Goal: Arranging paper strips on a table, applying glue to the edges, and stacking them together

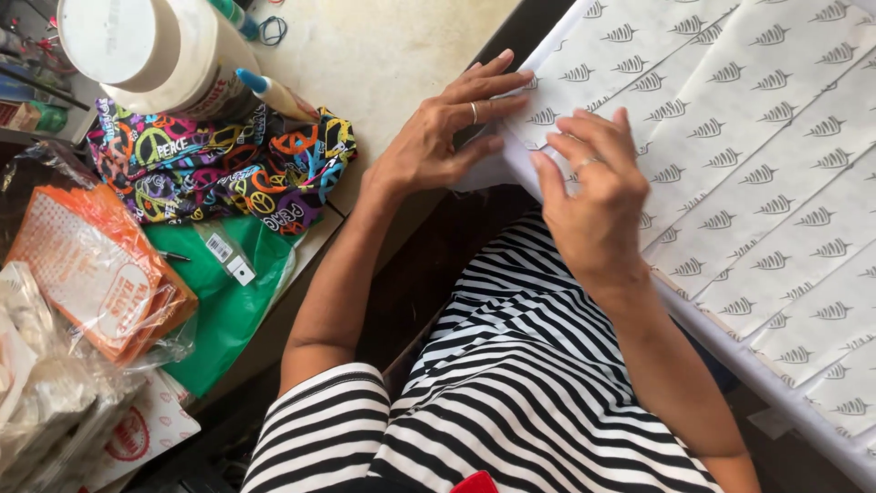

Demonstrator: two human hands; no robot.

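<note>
Leftmost, we note crinkled clear plastic bags (pixel 41 383) over an orange printed packet (pixel 91 265), glossy and creased. Beside it lies a smooth green plastic bag (pixel 228 301) with a small white label. Above that, a bunched stretch cloth (pixel 219 169) in loud multicolour print, soft and folded on itself. At top left stands a round white tub (pixel 151 50) with a flat lid, and a white pen with a blue collar (pixel 274 91) leans against the cloth. All of this rests on a pale, mottled tabletop (pixel 383 46).

Moving right, our left hand (pixel 443 137) lies flat, palm down, a ring on one finger. Its fingers (pixel 488 87) are spread a little and stretched straight, their tips pressing the near corner of the patterned sheets; nothing is gripped.

Our right hand (pixel 593 192), also ringed, hovers arched just beside it. Its fingers are curled and close together, tips touching the sheet edge; whether they pinch it we cannot tell.

The sheets (pixel 757 155) are thin white tissue paper printed with rows of small dark leaf shapes, overlapped in long strips across a white board (pixel 776 388) filling the right side. Below, a black-and-white striped shirt (pixel 511 383).
</note>
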